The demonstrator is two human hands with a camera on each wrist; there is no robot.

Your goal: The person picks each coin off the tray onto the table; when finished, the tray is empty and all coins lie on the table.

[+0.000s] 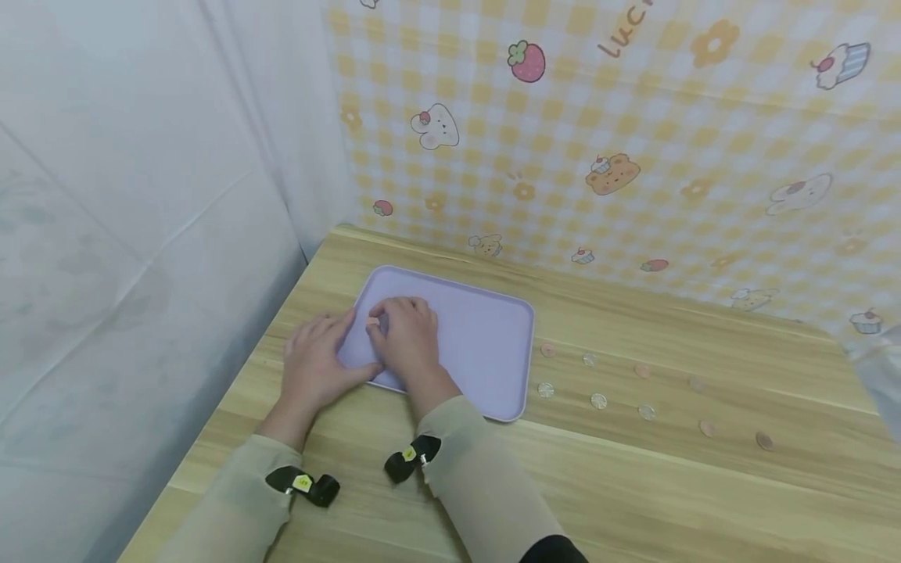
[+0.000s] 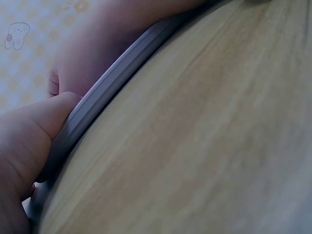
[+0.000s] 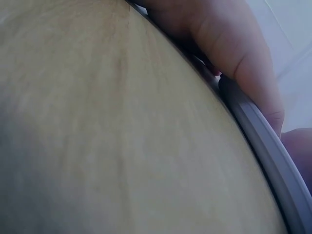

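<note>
A lilac rectangular tray (image 1: 486,336) with a low rim lies on the wooden table. My left hand (image 1: 317,363) spreads around its near left corner, the thumb (image 2: 63,109) reaching along the near rim and the fingers over the left side. Above the left part of the tray, my right hand (image 1: 408,336) bends its fingers toward the thumb. Between those fingertips shows a small copper-coloured coin (image 1: 373,321), mostly covered. The right wrist view has the left thumb (image 3: 258,92) over the tray rim (image 3: 263,136).
Several coins lie in two loose rows right of the tray, among them a silver coin (image 1: 598,401) and a dark copper coin (image 1: 765,442). Behind the table (image 1: 633,493) hangs a yellow checked cloth (image 1: 563,141). A white curtain (image 1: 141,234) borders its left edge.
</note>
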